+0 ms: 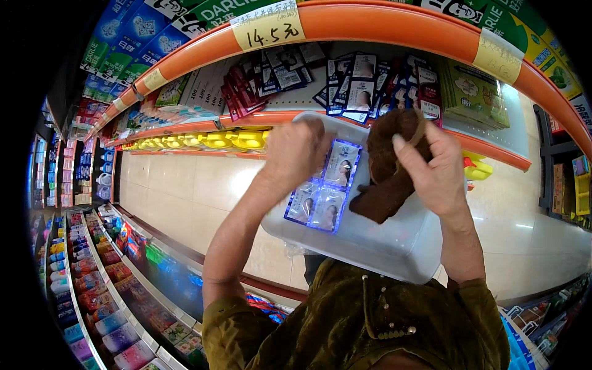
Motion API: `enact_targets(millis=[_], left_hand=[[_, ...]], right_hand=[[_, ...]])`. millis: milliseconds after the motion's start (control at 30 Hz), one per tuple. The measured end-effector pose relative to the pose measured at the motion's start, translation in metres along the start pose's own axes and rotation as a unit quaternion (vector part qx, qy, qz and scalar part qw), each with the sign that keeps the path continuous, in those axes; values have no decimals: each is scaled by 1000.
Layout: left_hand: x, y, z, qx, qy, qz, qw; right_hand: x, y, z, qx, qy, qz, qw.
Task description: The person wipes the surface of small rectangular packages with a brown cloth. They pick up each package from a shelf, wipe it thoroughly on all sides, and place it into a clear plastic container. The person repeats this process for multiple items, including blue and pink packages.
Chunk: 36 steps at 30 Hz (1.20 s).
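My right hand (432,169) grips a dark brown cloth (391,180) above the right part of a translucent white plastic tub (370,252). Blurred and curled, my left hand (298,148) is over the tub's upper left side, at the top of a sheet of joined sachets (330,189) with blue edges; whether its fingers pinch the sheet cannot be told. The sachets show clear fronts with a small picture of a person's head. The tub's far rim meets the orange shelf edge.
Beyond the tub, a shelf (300,97) holds piles of blue sachets (363,88), red sachets (240,90) and green packs (476,97). An orange shelf rail (388,23) with price tags arches above. Yellow bottles (217,139) line the level below. Stocked shelves (106,296) stand at the left.
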State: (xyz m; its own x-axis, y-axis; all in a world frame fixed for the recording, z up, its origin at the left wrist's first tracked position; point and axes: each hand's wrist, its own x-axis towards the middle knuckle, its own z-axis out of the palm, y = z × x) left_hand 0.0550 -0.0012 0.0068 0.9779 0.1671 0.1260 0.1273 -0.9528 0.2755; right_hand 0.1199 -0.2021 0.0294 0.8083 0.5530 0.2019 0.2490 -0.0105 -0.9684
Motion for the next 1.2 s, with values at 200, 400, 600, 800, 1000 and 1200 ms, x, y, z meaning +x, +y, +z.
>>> enact_targets(millis=[200,400,600,800,1000,1200], left_hand=[[-23,15,33,160,-213,29,964],[-18,15,38,97,-269,-29,958],[-22,-2,60,11,-269,-78,960],[-28,-2,66,-48,-170,-139,974],[-25,3,66,-80,-194,-96,973],[-30,10,64,-162,-210,-84,961]], right_hand=[[-2,-16,-3,25,0,-13,1000],[-3,-11,-5,53,15,-22,998],[-3,-9,-7,54,14,-16,998],[-1,-2,-9,48,17,-15,999],[-1,2,-6,44,24,-24,998],[1,3,-7,57,27,-10,998]])
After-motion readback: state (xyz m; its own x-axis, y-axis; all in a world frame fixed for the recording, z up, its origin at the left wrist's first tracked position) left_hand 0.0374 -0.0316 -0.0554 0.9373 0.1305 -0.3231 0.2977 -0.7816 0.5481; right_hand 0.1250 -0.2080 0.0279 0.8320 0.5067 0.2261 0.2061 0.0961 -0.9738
